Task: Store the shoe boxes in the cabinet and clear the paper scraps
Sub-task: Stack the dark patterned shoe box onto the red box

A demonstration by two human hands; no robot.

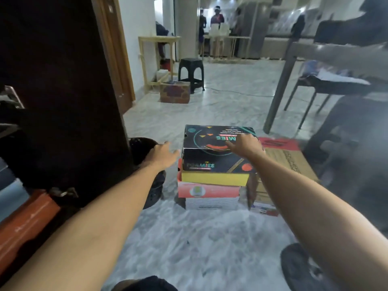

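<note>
A black shoe box (210,152) with colourful print tops a stack on the marble floor. Under it lie a yellow box (214,179), a red box (207,191) and a white box (212,203). My right hand (244,146) rests flat on the black box's lid near its right edge, fingers spread. My left hand (162,155) hovers just left of the box, fingers apart, holding nothing. A brown and red cardboard box (287,158) stands right of the stack. The dark cabinet door (63,91) rises at the left.
A black perforated shoe (144,152) lies by the cabinet door, another (302,269) at the lower right. A grey table leg (279,91) and chair stand at the right. Further back are a patterned box (174,93), a black stool (191,74) and people.
</note>
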